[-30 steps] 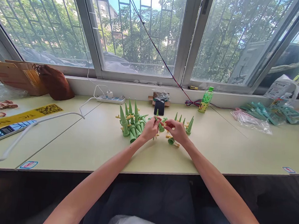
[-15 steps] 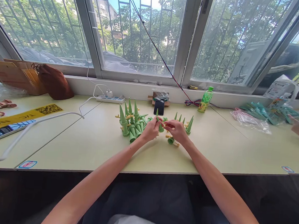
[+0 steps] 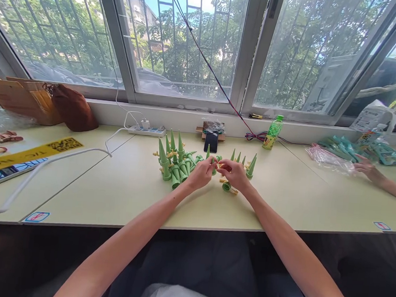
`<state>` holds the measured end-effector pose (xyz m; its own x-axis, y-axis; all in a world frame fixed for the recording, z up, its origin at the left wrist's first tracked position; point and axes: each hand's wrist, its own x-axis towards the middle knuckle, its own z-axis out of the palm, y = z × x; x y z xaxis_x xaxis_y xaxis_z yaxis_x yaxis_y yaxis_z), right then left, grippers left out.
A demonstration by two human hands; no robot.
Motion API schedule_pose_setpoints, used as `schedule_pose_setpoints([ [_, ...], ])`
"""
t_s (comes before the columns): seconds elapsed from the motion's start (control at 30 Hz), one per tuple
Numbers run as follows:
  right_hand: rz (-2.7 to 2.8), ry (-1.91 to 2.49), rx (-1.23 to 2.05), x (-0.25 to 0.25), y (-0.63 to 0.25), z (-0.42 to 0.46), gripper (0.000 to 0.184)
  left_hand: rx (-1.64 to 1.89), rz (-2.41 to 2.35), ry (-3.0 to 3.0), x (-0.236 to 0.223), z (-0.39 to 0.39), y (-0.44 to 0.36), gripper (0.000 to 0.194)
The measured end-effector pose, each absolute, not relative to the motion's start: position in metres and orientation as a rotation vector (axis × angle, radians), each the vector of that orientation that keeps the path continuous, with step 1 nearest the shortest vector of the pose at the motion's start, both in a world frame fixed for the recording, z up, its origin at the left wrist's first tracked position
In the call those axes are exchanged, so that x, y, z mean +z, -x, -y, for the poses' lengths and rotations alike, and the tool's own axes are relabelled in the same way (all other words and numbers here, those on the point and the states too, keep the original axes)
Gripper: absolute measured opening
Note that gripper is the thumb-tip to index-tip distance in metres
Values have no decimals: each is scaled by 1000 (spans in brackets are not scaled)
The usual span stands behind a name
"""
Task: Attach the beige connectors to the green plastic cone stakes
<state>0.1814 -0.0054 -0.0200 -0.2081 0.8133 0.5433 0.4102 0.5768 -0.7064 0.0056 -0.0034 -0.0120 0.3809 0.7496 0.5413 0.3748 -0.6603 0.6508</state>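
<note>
My left hand (image 3: 200,173) is closed around a green plastic spike (image 3: 214,168), its pointed part upward between the fingers. Facing it, my right hand (image 3: 236,175) is pinched at the side of that spike; whatever small piece is in its fingertips is too small to name. To the left lies a pile of green cone-shaped spikes (image 3: 179,166), some standing point-up, others on their sides with open round ends. Small yellow parts stick out among them. More green spikes (image 3: 251,168) stand beyond my right hand, and one lying spike (image 3: 226,186) with yellow pieces is below it.
A phone (image 3: 211,143) lies behind the spikes, near a green-capped bottle (image 3: 273,133) and a power strip (image 3: 147,130). A white bent tube (image 3: 62,156) crosses the left side. At right, another person's hand (image 3: 367,169) is at plastic bags (image 3: 330,158) and teal items.
The other person's hand has moved leftward into view onto the bags. My hands stay nearly in place, with small finger movements at the spike.
</note>
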Motion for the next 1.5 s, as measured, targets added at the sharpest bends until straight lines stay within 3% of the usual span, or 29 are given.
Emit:
schedule_pose_setpoints([
  [0.43, 1869, 1008, 479, -20, -182, 7, 13, 1204, -961, -2318, -8, 8, -5, 12],
  [0.77, 1877, 1001, 489, -20, -181, 7, 15, 1106, -957, -2318, -9, 8, -4, 34],
  [1.5, 1920, 975, 388, -17, -181, 6, 17, 1212, -1022, -2323, -9, 6, -5, 26],
])
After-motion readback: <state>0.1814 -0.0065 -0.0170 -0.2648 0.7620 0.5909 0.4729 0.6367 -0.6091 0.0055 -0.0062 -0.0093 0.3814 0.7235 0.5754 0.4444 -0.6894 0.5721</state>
